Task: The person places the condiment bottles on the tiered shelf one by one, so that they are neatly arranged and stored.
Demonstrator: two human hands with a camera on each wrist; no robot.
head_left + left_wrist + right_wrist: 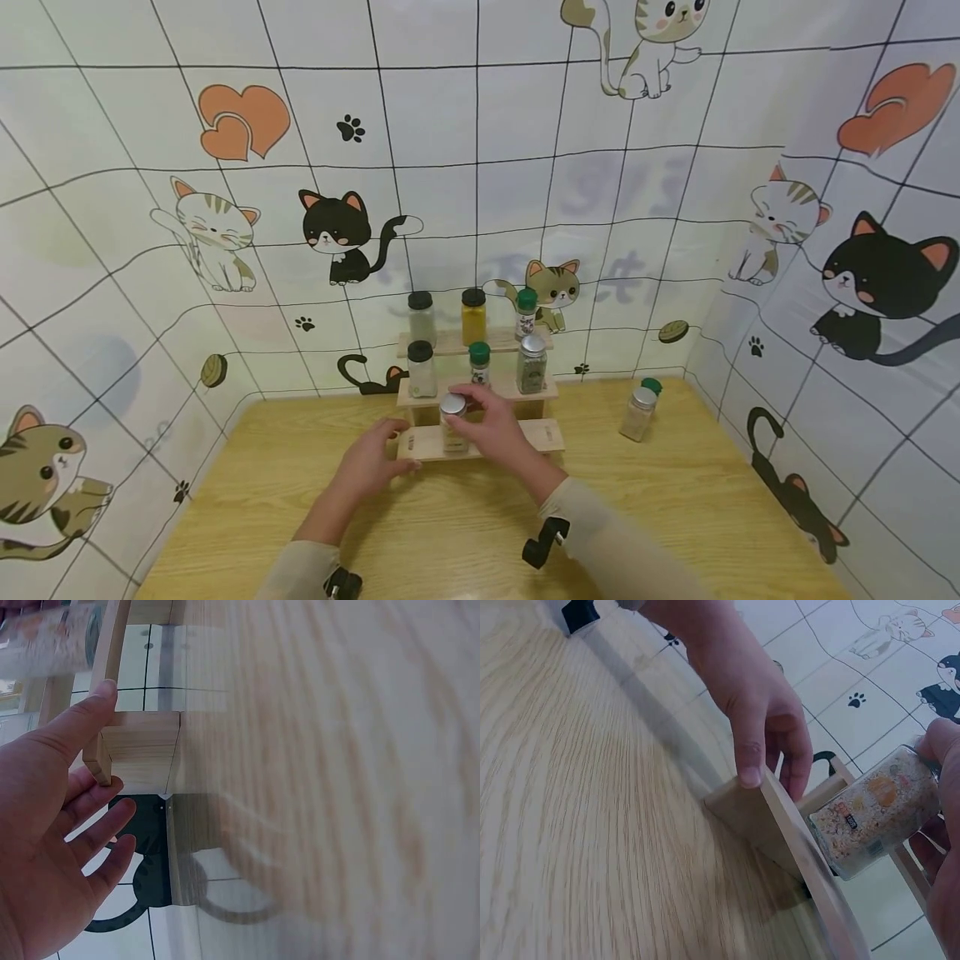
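Observation:
A three-tier wooden spice rack (543, 435) stands against the back wall. My left hand (371, 461) grips the left end of its lowest tier; in the left wrist view the thumb lies on the front edge and a finger behind the board (97, 761). My right hand (495, 427) holds a silver-capped glass spice jar (454, 438) near its top, at the lowest tier's left part. Pale, coarse seasoning fills that jar, seen in the right wrist view (877, 811). Whether its base touches the board I cannot tell.
On the middle tier are a black-capped jar (422, 375), a green-capped jar (479, 357) and a silver-capped jar (532, 367). The top tier bears three more, one yellow (473, 321). To the right, a silver-capped jar (638, 414) and a green-capped one (652, 386) stand on the table (637, 500).

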